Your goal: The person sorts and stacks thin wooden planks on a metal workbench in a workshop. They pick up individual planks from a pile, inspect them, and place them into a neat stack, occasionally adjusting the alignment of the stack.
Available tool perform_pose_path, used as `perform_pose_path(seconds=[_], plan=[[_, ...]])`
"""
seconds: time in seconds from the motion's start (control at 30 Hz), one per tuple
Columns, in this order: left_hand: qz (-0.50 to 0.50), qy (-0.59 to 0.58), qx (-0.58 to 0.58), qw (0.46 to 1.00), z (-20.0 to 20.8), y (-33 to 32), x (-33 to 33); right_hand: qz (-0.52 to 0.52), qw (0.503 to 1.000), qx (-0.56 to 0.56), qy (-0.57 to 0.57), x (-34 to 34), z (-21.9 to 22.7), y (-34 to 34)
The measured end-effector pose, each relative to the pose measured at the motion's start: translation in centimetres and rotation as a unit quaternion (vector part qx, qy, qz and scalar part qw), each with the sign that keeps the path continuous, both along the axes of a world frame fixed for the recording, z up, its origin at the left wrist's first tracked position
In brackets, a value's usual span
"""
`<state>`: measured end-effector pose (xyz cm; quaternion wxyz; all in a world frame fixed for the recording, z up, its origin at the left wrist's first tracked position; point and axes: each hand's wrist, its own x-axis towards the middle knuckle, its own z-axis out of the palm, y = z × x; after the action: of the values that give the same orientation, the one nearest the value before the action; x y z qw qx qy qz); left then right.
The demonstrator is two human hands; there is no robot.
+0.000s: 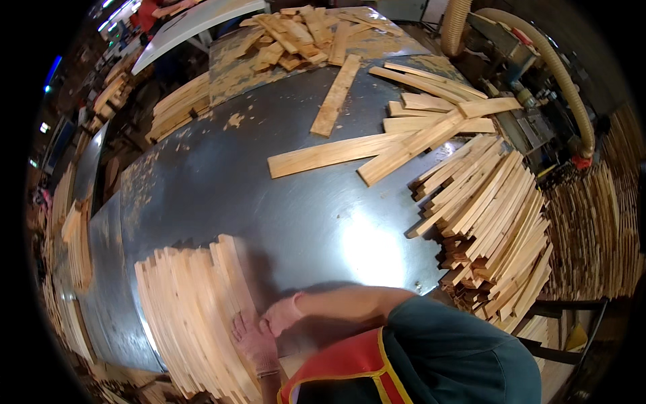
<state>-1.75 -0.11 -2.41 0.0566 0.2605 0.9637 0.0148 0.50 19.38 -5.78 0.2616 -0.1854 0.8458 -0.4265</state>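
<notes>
View: single head-worn fisheye, left of a side-by-side pair.
Position: above the near edge of the metal table, over the wearer's shoulder.
Direction: steeply down and forward across the tabletop.
Nearness: close to the hands and near wood stack; far machinery small at the rim.
Distortion: straight edges bowed, corners black.
Overlap: none shown.

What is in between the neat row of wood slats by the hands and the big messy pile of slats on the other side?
Only bare grey metal table lies between the slat row and the messy pile, with a bright light glare on it, in the head view.
</notes>
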Motion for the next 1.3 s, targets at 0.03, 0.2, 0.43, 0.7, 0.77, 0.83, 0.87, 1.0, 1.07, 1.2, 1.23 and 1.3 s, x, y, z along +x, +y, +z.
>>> perform_pose_path(seconds=[0.03,0.2,0.43,0.7,0.77,0.83,0.87,1.0,1.07,1.2,1.23,1.3], plan=[[-0.002,0.006,-0.053,0.999,0.6,0.1,0.1,-0.031,0.999,-0.019,-0.006,-0.3,0.7,3.9],[0.027,0.01,-0.085,0.996,-0.7,1.0,0.7,-0.208,0.922,0.302,0.126,4.0,8.2,31.5],[-0.154,-0.034,0.054,0.986,1.8,17.5,3.9,-0.17,0.86,0.447,0.176,10.3,4.8,41.9],[-0.275,-0.093,-0.007,0.957,0.1,31.6,6.4,-0.266,0.832,0.483,-0.064,13.9,14.8,53.3],[-0.286,-0.085,-0.023,0.954,-0.9,32.8,6.2,-0.376,0.76,0.527,-0.047,19.5,11.3,59.2],[-0.288,-0.104,-0.016,0.952,-1.8,33.6,5.8,-0.275,0.761,0.582,-0.081,22.8,8.8,63.3],[-0.284,-0.126,0.012,0.95,-2.4,33.1,5.1,-0.243,0.759,0.597,-0.088,21.7,9.1,62.9],[-0.256,-0.217,0.002,0.942,2.2,30.0,4.2,-0.214,0.808,0.537,-0.111,14.7,13.5,56.9],[-0.06,-0.467,0.202,0.859,1.8,24.5,4.6,-0.299,0.855,0.418,-0.067,12.4,17.6,52.9],[0.274,-0.717,0.461,0.445,5.7,17.7,3.4,-0.466,0.872,0.14,-0.052,10.3,14.8,46.5],[0.249,-0.719,0.454,0.463,5.8,16.0,3.0,-0.506,0.857,0.053,-0.08,9.6,13.5,44.5],[0.194,-0.715,0.447,0.501,5.1,13.3,1.9,-0.518,0.85,-0.084,-0.044,7.7,10.4,39.2]])
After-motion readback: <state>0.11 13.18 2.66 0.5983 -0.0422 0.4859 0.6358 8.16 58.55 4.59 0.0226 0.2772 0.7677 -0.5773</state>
